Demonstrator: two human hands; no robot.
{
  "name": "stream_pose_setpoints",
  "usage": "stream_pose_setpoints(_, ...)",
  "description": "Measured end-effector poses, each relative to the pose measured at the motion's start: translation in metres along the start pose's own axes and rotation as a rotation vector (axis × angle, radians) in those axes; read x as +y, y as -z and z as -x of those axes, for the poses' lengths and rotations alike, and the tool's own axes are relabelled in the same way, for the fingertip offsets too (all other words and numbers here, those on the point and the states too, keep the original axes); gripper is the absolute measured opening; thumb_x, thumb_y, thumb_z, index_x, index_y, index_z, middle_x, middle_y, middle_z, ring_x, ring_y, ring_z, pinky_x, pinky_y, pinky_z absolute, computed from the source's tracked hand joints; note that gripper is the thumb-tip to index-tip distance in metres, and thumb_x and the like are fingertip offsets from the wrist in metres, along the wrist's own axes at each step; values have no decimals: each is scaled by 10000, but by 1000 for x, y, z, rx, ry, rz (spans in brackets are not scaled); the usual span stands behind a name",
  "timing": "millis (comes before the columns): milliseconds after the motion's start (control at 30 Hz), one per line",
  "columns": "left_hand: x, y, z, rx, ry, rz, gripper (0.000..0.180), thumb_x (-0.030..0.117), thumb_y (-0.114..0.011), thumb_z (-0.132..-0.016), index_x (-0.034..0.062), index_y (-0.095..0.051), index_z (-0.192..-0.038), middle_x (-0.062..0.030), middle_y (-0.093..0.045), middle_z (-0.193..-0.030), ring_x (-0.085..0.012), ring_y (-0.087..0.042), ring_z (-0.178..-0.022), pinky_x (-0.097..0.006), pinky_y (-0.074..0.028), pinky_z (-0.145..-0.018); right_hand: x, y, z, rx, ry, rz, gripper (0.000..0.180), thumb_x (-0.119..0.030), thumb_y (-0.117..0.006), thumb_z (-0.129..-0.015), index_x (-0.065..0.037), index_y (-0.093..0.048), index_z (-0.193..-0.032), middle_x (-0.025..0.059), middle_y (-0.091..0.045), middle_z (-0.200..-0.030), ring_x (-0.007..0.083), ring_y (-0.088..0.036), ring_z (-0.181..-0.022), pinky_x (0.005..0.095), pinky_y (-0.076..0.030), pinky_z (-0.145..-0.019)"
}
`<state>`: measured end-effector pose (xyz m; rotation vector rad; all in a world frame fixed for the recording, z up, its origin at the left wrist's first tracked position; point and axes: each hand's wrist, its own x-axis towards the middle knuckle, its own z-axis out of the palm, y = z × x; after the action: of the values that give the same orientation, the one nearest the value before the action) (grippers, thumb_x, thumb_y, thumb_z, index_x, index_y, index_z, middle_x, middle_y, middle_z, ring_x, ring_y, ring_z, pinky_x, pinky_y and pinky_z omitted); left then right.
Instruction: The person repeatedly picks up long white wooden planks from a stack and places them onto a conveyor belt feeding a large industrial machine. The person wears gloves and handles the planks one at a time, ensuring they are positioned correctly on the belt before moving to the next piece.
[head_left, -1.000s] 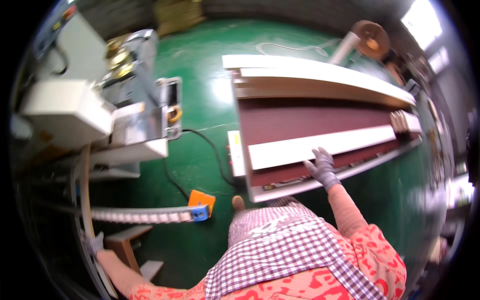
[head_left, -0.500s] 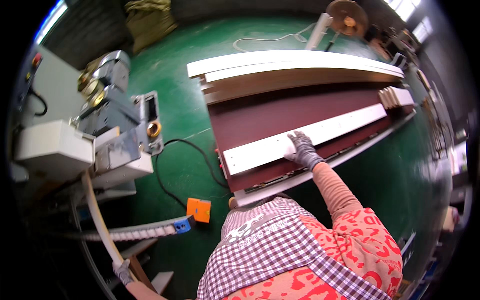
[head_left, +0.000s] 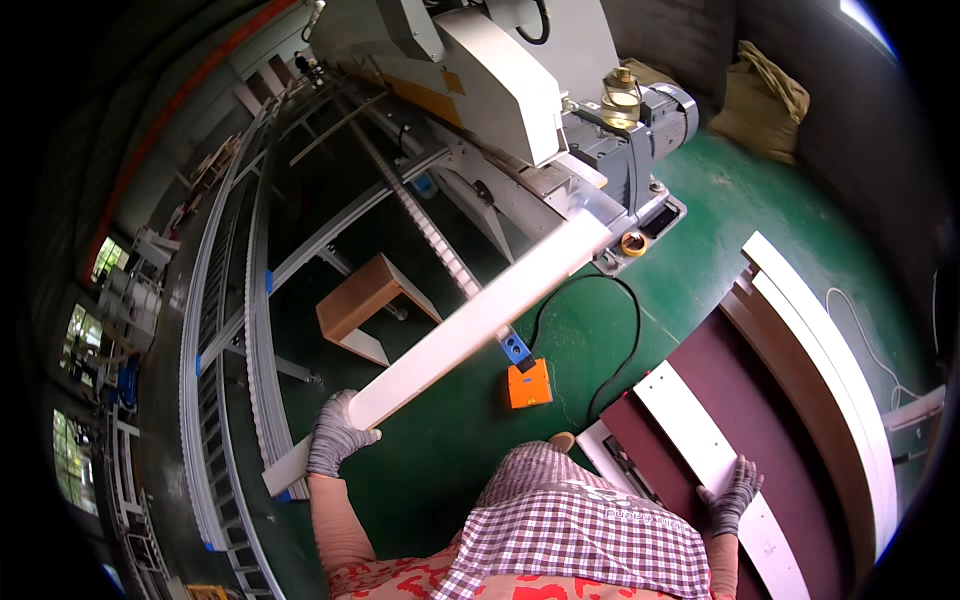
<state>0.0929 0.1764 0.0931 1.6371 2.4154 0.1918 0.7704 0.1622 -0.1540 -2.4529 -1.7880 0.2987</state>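
Note:
A long white board (head_left: 480, 320) slants from lower left up toward the grey machine. My left hand (head_left: 340, 438), in a grey knit glove, is closed around its near end, thumb on the upper face. The board's far end overlaps the machine's corner, where I cannot tell if they touch. My right hand (head_left: 733, 495), gloved alike, lies with its fingers extended across another white board (head_left: 690, 420) with small holes. That board rests on a dark red tabletop (head_left: 770, 400) at the right.
Stacked white strips (head_left: 835, 360) line the tabletop's far side. A grey motor (head_left: 668, 118) projects from the machine (head_left: 505, 85). Roller rails (head_left: 262, 330) run along the left. On the green floor are an orange box (head_left: 529, 384), a black cable (head_left: 637, 320) and a brown stool-like piece (head_left: 360, 300).
The view has swung left toward the machine. The board in my left hand now shows its broad face rather than its narrow edge. My right hand stays on the holed board.

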Motion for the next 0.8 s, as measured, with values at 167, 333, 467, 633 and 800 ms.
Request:
stream_pose_setpoints(167,111,-7,34,7,-269,-70,572,277,-852,-548,50,-618,-1018,-161,-636,-1010,-338,-632,-928,-396,-520,-843,-20,6,-61,109,106,-103,1119,-501,-862,-522,-72,-379,-1436,138,-434,-1443,302,-326,-1396,478,-97,-1205)
stream_pose_setpoints(333,219,-18,39,-36,-525,-220,396,259,-770,-634,113,-634,-976,-113,-631,-902,-322,-639,-876,-415,-521,-774,0,32,-39,36,-92,50,910,-567,-743,-690,-194,-407,-1449,126,-262,-1559,356,-137,-1462,596,-18,-1158)
stream_pose_setpoints(467,276,-45,59,-82,-693,-197,416,270,-804,-598,111,-653,-952,-117,-634,-881,-315,-648,-836,-416,-527,-749,63,7,36,135,-613,17,812,-648,-646,-751,-348,-388,-1460,170,-198,-1578,422,-85,-1457,727,-35,-1063)
stream_pose_setpoints(633,347,-88,69,-65,-927,-166,485,256,-833,-554,94,-659,-977,-122,-635,-865,-317,-650,-798,-419,-535,-740,100,14,14,144,-554,-60,810,-707,-611,-742,-359,-410,-1445,118,-193,-1589,397,-65,-1466,757,4,-1044)
stream_pose_setpoints(800,421,-122,73,-157,-1047,-153,566,237,-851,-525,95,-639,-1030,-117,-635,-920,-305,-648,-849,-399,-541,-773,146,22,-33,33,-610,-92,805,-672,-550,-800,-319,-328,-1488,84,-172,-1597,353,-39,-1476,771,17,-1033)
